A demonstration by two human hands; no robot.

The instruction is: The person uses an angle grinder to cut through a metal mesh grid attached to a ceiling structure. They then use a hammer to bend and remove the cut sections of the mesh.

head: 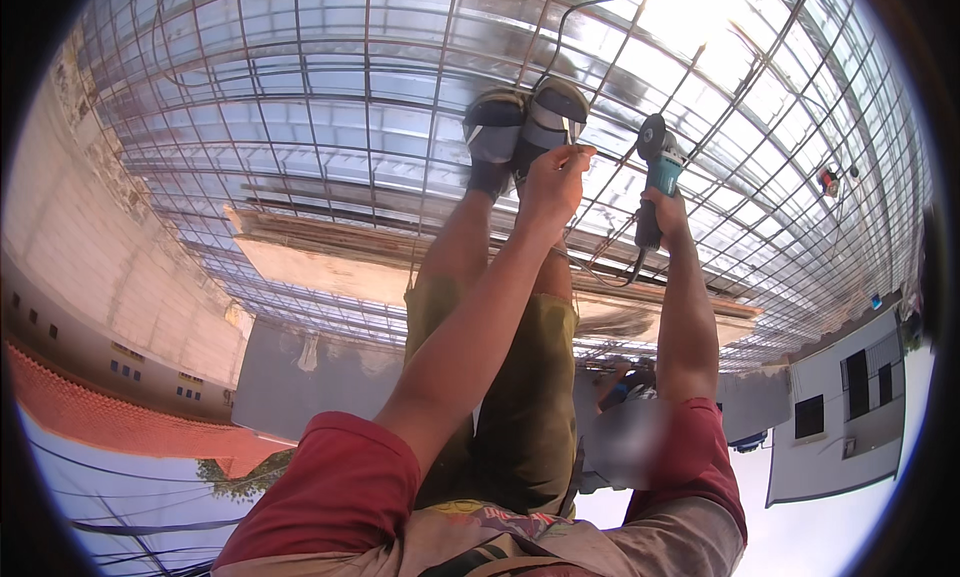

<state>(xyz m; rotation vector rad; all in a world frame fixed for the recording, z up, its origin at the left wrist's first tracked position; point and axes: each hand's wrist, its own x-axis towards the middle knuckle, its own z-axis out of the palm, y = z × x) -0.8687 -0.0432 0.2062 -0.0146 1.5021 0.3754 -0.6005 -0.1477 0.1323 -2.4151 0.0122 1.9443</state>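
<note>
My right hand (667, 208) grips the dark rear handle of a teal angle grinder (663, 173). The grinder's disc (651, 136) points away from me, just above the steel reinforcing mesh (367, 97). A dark power cord (626, 281) loops from the handle's end toward my legs. My left hand (556, 183) hangs in front of my shoes (556, 112), thumb and fingers drawn together. Whether something thin is pinched at its fingertips cannot be made out. Both shoes stand close together on the mesh, over shiny metal decking (405, 134).
Wooden boards (322, 266) lie across the mesh at my legs. A black cable (562, 26) runs past my shoes. A red object (829, 182) rests on the mesh at right. Behind me is another person (630, 389), partly hidden; a concrete wall (112, 209) rises at left.
</note>
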